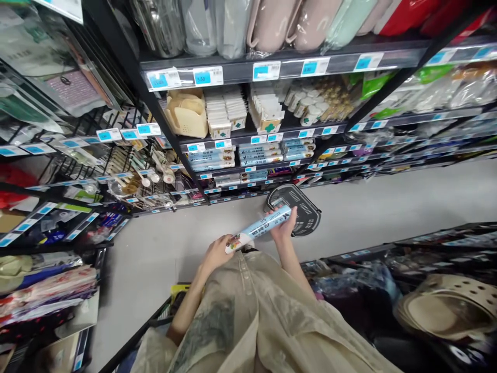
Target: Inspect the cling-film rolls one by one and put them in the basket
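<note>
A long light-blue packaged roll with printed lettering lies slantwise in front of my body, held at both ends. My left hand grips its lower end, where a food picture is printed. Around the upper end, the fingers of my right hand are wrapped. Just beyond that hand a black shopping basket with a slotted bottom stands on the floor. Similar light-blue packs are stacked on a low shelf ahead. What the roll contains cannot be seen.
Ahead rises a shelf unit with bottles, beige baskets and small white boxes. Hanging kitchen utensils fill the rack to the left. Beige clogs sit on a display at the right. Grey floor runs between.
</note>
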The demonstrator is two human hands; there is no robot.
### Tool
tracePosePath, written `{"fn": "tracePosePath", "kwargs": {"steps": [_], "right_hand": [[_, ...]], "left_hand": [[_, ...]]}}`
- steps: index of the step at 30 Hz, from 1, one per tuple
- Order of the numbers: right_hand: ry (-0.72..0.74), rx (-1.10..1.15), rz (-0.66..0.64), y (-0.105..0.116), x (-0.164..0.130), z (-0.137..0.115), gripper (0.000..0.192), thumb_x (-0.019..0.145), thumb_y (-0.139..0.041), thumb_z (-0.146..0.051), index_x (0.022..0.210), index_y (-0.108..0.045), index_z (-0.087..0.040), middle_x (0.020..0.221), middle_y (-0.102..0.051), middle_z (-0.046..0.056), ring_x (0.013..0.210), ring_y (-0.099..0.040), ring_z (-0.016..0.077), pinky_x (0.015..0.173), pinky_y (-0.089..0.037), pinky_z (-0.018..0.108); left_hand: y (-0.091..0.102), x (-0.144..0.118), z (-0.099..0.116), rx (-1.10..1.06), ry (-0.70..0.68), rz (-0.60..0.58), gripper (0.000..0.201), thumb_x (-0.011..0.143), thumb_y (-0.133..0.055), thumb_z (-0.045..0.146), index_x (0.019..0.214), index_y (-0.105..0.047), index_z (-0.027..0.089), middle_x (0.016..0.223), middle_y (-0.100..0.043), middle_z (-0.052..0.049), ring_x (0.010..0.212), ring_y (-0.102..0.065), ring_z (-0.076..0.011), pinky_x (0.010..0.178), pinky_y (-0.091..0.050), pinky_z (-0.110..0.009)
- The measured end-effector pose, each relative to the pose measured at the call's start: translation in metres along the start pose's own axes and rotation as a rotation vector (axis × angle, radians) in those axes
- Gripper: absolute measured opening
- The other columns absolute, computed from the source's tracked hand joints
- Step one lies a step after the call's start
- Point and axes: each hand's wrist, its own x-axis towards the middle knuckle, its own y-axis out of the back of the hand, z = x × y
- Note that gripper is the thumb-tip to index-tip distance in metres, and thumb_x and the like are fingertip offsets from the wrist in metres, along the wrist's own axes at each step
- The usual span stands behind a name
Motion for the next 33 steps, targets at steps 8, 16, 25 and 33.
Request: {"fn": "tracePosePath", "kwargs": {"steps": [8,16,25,33], "right_hand": [[-0.068,-0.225,-0.426,-0.013,-0.004,-0.028,0.038,0.074,-0.069,-0.057,0.084,-0.062,-0.021,0.063,-0.060,-0.001,0.051,-0.056,0.0159,0.053,-0.053,0.031],[0.092,-0.626,-0.724,-0.014,0.025,-0.044,0.052,0.084,-0.074,-0.060,0.123,-0.067,-0.026,0.125,-0.070,0.008,0.114,-0.066,0.0248,0.098,-0.054,0.037],[-0.062,-0.778,-0.668,0.047,0.030,-0.044,0.056,0.073,-0.086,-0.044,0.120,-0.065,-0.022,0.105,-0.073,0.008,0.080,-0.069,0.0229,0.061,-0.058,0.032],[0.261,-0.685,-0.173,0.060,0.051,-0.064,0.037,0.083,-0.059,-0.052,0.088,-0.070,-0.017,0.082,-0.067,0.003,0.061,-0.056,0.0149,0.044,-0.037,0.023]], "left_hand": [[-0.039,0.029,0.075,-0.366,-0.153,-0.007,0.062,0.084,-0.072,0.032,0.142,-0.053,0.019,0.133,-0.066,-0.011,0.117,-0.064,-0.0244,0.104,-0.048,-0.037],[-0.062,0.072,0.107,-0.776,0.012,0.396,0.070,0.069,-0.082,0.026,0.130,-0.047,0.020,0.125,-0.065,-0.013,0.111,-0.068,-0.0250,0.093,-0.057,-0.039],[-0.038,0.099,0.133,-1.095,0.167,1.033,0.072,0.065,-0.087,0.044,0.118,-0.043,0.021,0.120,-0.064,-0.014,0.108,-0.069,-0.0247,0.091,-0.056,-0.036],[-0.011,0.084,0.133,-1.302,-0.005,1.249,0.059,0.084,-0.070,0.064,0.122,-0.052,0.022,0.122,-0.070,-0.015,0.108,-0.072,-0.0280,0.086,-0.055,-0.038]]}}
